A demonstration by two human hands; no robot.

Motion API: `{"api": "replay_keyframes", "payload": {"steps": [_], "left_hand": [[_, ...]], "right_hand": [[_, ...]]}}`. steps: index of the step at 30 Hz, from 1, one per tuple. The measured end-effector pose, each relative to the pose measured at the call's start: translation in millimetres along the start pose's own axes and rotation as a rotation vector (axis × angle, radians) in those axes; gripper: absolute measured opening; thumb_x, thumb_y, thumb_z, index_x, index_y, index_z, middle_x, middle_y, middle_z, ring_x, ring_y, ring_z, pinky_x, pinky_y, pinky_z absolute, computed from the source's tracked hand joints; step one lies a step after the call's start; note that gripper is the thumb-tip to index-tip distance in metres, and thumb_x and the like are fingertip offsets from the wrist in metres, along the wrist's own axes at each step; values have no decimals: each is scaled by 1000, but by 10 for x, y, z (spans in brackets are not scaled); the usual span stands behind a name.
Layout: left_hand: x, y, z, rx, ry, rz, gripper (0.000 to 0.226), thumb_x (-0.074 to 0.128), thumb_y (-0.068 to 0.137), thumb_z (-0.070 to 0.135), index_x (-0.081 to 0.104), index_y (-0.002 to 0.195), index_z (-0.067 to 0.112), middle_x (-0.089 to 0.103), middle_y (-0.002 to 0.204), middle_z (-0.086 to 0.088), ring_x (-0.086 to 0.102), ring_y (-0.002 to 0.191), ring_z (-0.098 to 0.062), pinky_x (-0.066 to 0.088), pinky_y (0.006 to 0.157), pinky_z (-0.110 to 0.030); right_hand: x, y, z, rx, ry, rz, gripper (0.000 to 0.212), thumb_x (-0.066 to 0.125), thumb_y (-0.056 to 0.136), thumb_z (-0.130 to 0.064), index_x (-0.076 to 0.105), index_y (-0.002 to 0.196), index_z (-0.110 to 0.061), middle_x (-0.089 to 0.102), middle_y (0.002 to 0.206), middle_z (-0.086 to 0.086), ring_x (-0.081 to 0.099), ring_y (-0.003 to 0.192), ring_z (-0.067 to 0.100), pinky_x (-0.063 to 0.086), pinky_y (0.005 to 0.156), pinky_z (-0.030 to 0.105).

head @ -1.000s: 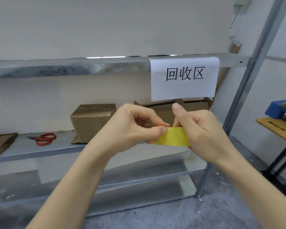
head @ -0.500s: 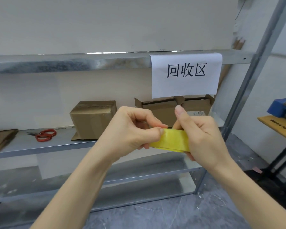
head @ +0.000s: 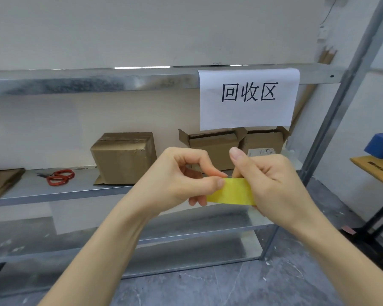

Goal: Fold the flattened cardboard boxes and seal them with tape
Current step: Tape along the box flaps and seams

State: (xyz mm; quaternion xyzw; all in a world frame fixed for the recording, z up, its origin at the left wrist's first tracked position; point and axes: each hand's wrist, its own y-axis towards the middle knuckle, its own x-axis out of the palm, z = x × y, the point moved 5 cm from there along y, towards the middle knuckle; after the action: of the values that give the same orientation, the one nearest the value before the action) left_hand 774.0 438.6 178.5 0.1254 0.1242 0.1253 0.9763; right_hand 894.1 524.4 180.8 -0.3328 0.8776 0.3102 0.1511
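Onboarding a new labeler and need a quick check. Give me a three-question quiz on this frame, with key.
1. True or false: the red scissors lie on the same shelf as the closed box.
2. What do the left hand and right hand both hold? A) yellow tape B) scissors C) a knife
3. How many open boxes stand under the paper sign?
Key: 1 true; 2 A; 3 two.
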Motion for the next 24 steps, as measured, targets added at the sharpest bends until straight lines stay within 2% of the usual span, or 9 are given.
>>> {"api": "replay_keyframes", "payload": {"steps": [6, 12, 17, 19, 24], "left_hand": [[134, 124, -16, 30, 42, 71, 14, 65, 75, 1, 60, 66, -8, 67, 59, 5, 53, 39, -12, 38, 38, -16], [133, 220, -48, 7, 43, 102, 14, 64, 74, 0, 61, 61, -2, 69, 60, 3, 52, 36, -10, 38, 37, -16], [-43, 287, -138, -41, 22, 35, 18, 77, 69, 9, 64, 66, -3, 66, 62, -6, 53, 39, -13, 39, 38, -17], [-130, 328, -178, -53, 42, 36, 18, 71, 72, 2, 58, 65, -7, 66, 59, 2, 52, 37, -12, 38, 37, -17], [-486, 423, -214, -18, 92, 56, 17, 66, 72, 1, 59, 56, 4, 67, 59, -2, 53, 35, -12, 37, 37, -16]], "right_hand": [[-115, 78, 168, 17, 58, -29, 68, 44, 90, -49, 48, 54, 9, 30, 40, -3, 29, 40, 11, 23, 42, 20], [-119, 187, 278, 39, 170, -61, 66, 46, 88, -47, 49, 54, 10, 30, 37, -4, 29, 34, 8, 23, 38, 14], [16, 368, 315, -11, 104, -118, 67, 44, 91, -46, 49, 52, 8, 31, 41, -2, 30, 41, 11, 24, 43, 20], [96, 433, 329, -5, 113, -119, 67, 44, 91, -46, 48, 53, 9, 31, 41, -1, 29, 42, 11, 24, 44, 21], [361, 656, 299, -9, 147, -79, 65, 46, 91, -44, 48, 51, 8, 31, 41, 1, 29, 41, 10, 24, 44, 20]]}}
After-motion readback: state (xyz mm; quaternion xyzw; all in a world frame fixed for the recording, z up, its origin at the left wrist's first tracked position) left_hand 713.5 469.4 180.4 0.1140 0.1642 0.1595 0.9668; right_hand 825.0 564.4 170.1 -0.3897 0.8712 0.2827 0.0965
